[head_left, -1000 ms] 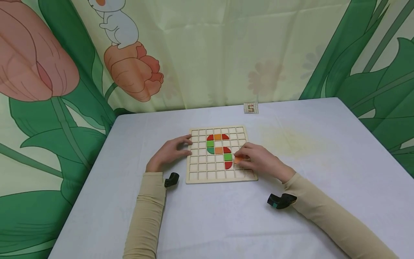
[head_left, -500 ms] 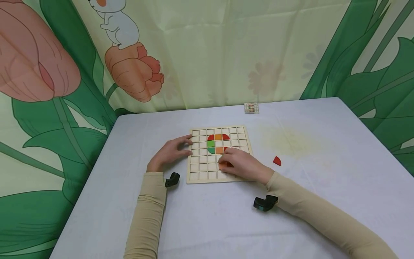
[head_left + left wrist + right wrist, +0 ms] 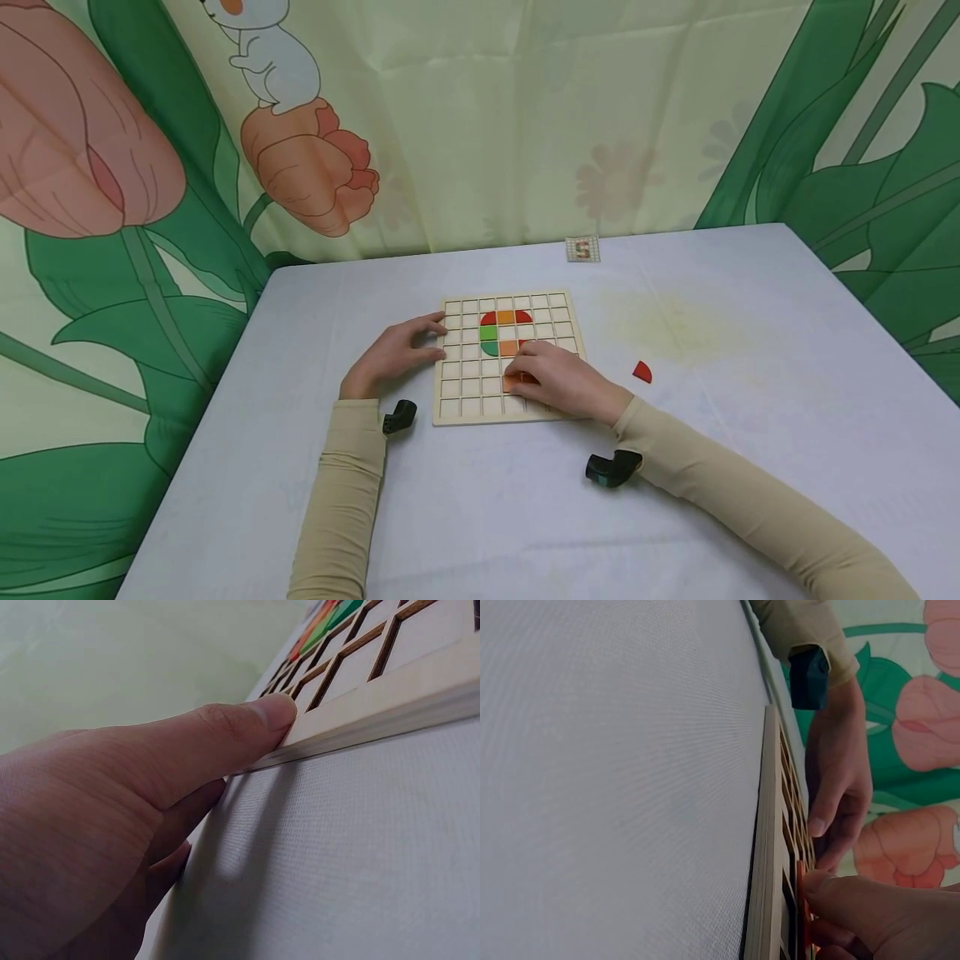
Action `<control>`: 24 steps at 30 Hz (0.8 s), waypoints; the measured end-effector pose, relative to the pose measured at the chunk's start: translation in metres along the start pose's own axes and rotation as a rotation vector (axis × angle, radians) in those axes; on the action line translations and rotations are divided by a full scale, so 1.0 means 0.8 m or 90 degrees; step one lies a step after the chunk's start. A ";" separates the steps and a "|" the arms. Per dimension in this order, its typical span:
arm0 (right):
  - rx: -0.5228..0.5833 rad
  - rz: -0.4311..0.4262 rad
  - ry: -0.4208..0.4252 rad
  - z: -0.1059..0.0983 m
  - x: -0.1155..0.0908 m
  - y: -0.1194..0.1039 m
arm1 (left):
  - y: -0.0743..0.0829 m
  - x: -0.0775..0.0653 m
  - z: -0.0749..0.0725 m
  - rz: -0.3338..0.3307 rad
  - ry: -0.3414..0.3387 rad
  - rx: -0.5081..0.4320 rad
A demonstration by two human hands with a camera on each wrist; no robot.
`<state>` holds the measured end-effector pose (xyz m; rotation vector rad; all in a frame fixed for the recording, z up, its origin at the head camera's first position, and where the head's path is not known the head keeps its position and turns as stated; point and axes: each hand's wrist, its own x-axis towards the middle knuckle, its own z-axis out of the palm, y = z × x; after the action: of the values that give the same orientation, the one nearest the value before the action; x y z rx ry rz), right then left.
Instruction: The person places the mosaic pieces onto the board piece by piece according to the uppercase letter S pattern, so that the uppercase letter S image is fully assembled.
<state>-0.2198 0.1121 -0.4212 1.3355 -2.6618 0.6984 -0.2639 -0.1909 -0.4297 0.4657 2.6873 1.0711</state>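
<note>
A square wooden grid board (image 3: 467,407) lies on the table, with red, orange and green tiles set in a curving row of its cells. My left hand (image 3: 396,350) rests at the board's left edge, its thumb (image 3: 240,727) touching the rim in the left wrist view. Over the lower middle of the board, my right hand (image 3: 561,379) pinches an orange square tile (image 3: 511,384) between thumb and fingers. In the right wrist view the tile (image 3: 802,900) stands close over the cells. The right hand hides several of the lower tiles.
A loose red quarter-round tile (image 3: 642,372) lies on the white tablecloth (image 3: 480,517) right of the board. A small pattern card (image 3: 582,249) sits at the table's back edge. Behind hangs a curtain (image 3: 487,125) printed with flowers.
My right hand has moved left across the board with the orange tile, from its right side to the lower middle. This uncovered the loose red tile. The left hand has stayed put.
</note>
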 end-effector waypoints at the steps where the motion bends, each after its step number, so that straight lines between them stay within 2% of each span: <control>1: -0.002 -0.002 -0.001 0.000 0.000 0.000 | 0.000 0.000 0.000 -0.001 0.000 0.000; 24: -0.009 0.010 -0.002 0.002 -0.001 -0.001 | 0.002 -0.001 -0.001 0.005 0.000 0.003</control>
<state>-0.2184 0.1112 -0.4222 1.3156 -2.6773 0.6788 -0.2632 -0.1902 -0.4282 0.4767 2.6906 1.0677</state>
